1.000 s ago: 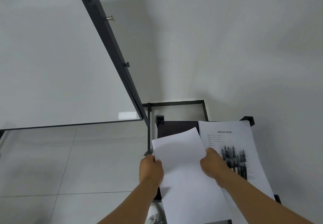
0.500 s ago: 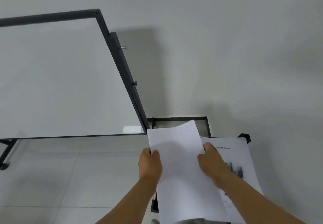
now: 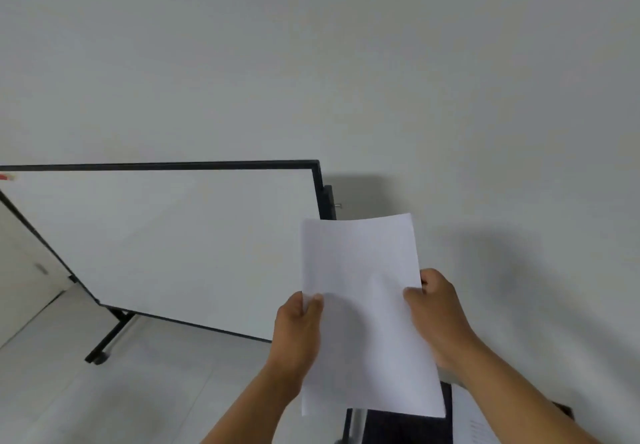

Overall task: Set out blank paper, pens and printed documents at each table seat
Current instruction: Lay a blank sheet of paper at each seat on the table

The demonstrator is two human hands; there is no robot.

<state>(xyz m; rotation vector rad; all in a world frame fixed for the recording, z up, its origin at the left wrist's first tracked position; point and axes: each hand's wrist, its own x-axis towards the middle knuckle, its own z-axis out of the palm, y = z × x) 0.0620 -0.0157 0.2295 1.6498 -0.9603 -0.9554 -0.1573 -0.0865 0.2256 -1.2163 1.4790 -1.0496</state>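
Note:
I hold a stack of blank white paper [image 3: 363,305] upright in front of me with both hands. My left hand [image 3: 298,333] pinches its left edge, thumb on the front. My right hand [image 3: 440,308] grips the right edge the same way. Below the paper a corner of the printed documents [image 3: 474,423] shows on a dark stand [image 3: 398,426] at the bottom right. The pens are hidden from view.
A black-framed whiteboard [image 3: 166,243] on a wheeled stand fills the left middle, its foot [image 3: 100,357] on the pale tiled floor. A plain white wall [image 3: 381,63] rises behind everything.
Both hands have lifted the blank paper up off the stand. My view has swung up and left, so the printed documents and pens have dropped mostly out of sight.

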